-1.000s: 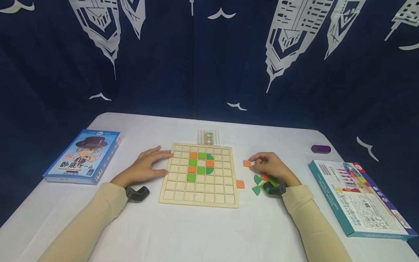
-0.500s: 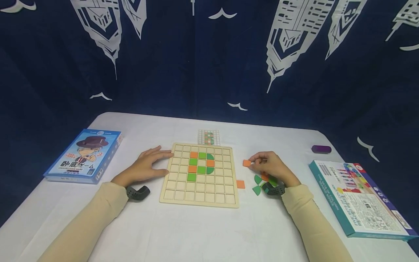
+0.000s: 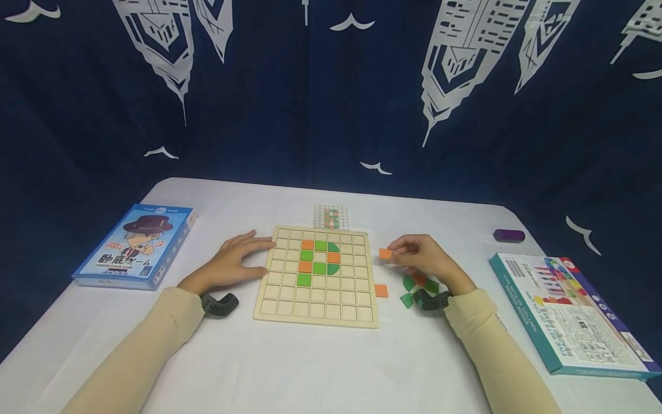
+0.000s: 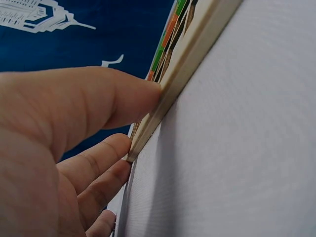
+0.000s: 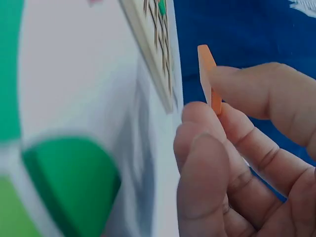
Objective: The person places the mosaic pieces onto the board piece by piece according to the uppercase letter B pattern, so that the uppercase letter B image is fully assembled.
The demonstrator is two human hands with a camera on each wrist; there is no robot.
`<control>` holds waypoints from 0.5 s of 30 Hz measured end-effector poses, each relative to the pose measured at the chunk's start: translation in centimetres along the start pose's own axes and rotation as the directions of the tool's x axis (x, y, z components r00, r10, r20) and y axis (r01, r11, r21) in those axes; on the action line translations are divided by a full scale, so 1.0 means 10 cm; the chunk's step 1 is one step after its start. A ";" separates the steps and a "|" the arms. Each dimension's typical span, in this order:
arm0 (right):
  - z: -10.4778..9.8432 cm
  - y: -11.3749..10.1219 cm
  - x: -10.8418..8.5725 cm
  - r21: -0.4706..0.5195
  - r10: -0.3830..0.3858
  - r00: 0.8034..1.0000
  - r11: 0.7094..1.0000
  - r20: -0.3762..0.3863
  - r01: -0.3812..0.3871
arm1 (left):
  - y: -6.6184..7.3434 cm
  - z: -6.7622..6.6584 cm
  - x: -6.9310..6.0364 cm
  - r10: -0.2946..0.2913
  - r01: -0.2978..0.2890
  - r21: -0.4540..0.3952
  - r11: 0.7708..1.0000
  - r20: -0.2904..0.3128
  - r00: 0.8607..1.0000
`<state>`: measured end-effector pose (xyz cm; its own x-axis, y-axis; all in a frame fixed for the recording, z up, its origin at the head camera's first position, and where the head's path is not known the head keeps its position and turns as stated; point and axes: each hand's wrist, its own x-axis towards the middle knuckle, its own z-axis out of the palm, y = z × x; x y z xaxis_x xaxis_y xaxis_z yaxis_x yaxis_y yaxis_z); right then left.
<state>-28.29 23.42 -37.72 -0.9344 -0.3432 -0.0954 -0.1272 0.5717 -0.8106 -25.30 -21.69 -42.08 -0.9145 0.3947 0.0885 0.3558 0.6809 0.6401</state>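
In the head view, a wooden grid board (image 3: 315,305) lies mid-table, with orange, light green and dark green tiles set in some squares. My left hand (image 3: 230,263) rests at the board's left edge, fingers spread; the left wrist view shows the thumb (image 4: 133,96) touching the board's side. My right hand (image 3: 421,256) pinches an orange square tile (image 5: 207,74) between thumb and fingers, right of the board and lifted off the table. Below that hand lies a small pile with a dark green quarter-round tile (image 3: 407,300). Another orange square tile (image 3: 381,291) lies beside the board's right edge.
A small pattern card (image 3: 331,217) lies behind the board. The blue game box (image 3: 131,247) is at left; a white and teal box (image 3: 574,316) lies at right, with a purple object (image 3: 509,236) behind it. A dark blue printed curtain (image 3: 310,103) hangs at the back.
My right hand has risen slightly and moved a little left toward the board with the orange square tile, showing more of the pile. The left hand keeps its place at the board.
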 end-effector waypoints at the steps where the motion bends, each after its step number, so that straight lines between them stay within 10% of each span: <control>1: 0.01 -0.02 0.00 0.004 -0.002 1.000 1.000 0.005 0.002 | 0.00 0.00 0.00 -0.001 0.001 0.001 1.000 -0.001 1.000; 15: 0.32 -0.31 -0.02 0.074 -0.038 0.998 0.997 0.041 0.035 | -0.04 0.00 0.00 0.008 -0.008 0.009 1.000 -0.007 1.000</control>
<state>-26.67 19.35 -37.05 -0.9145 -0.3950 -0.0876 -0.1353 0.5027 -0.8538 -25.44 -21.91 -42.33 -0.9128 0.3963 0.0988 0.3649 0.6829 0.6328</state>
